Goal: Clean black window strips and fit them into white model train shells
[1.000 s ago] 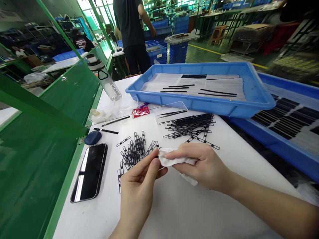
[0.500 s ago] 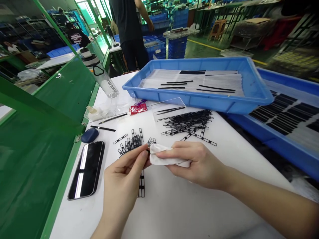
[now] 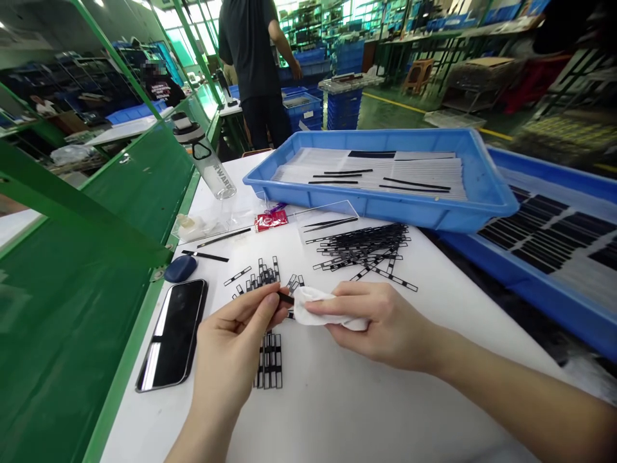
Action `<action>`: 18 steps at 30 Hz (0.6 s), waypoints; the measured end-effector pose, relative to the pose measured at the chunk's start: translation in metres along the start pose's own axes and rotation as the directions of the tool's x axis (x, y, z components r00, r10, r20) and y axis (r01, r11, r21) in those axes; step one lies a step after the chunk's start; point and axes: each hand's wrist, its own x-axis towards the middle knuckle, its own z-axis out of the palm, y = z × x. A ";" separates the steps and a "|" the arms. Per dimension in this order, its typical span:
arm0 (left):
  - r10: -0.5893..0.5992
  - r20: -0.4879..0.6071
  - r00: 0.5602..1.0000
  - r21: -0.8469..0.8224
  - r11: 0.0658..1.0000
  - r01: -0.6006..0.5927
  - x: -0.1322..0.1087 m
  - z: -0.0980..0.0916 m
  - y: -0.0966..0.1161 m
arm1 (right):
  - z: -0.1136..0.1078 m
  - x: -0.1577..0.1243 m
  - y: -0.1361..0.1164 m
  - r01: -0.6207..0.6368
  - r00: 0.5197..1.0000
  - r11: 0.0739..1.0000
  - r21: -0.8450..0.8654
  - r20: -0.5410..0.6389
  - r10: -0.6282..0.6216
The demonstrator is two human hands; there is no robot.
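Observation:
Between the thumb and fingers of my left hand (image 3: 241, 325) is a thin black strip (image 3: 286, 298), its right end running into a white cloth (image 3: 313, 308). My right hand (image 3: 380, 321) is closed on that cloth and folds it around the strip's end. Below my left fingers lies a row of black-framed strips (image 3: 272, 366) with clear windows. A small loose pile of similar strips (image 3: 263, 273) sits just beyond my left hand. Farther right is a larger tangled heap of black strips (image 3: 371, 244).
A blue tray (image 3: 385, 209) with ribbed white lining and several black strips stands at the back. Another blue tray (image 3: 554, 270) is at right. On the left are a phone (image 3: 173, 334), a dark blue oval object (image 3: 180, 269), a water bottle (image 3: 212, 164) and a green partition (image 3: 58, 289).
My hands have drawn slightly apart, so more of the black strip shows between my left fingers and the cloth. The camera view has shifted a little.

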 end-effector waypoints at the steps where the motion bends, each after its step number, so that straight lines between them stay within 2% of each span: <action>1: 0.008 -0.008 1.000 -0.003 1.000 -0.008 0.001 -0.001 0.000 | 0.000 0.000 0.001 0.006 1.000 1.000 0.000 0.001 -0.006; 12: 0.081 -0.106 0.991 -0.079 0.993 -0.089 0.020 -0.009 0.003 | 0.001 -0.002 0.010 0.053 0.998 0.997 -0.059 0.017 -0.052; 18: 0.153 -0.136 0.979 -0.111 0.979 -0.168 0.023 -0.013 0.005 | -0.001 0.000 0.009 0.109 0.993 0.992 -0.064 -0.027 -0.111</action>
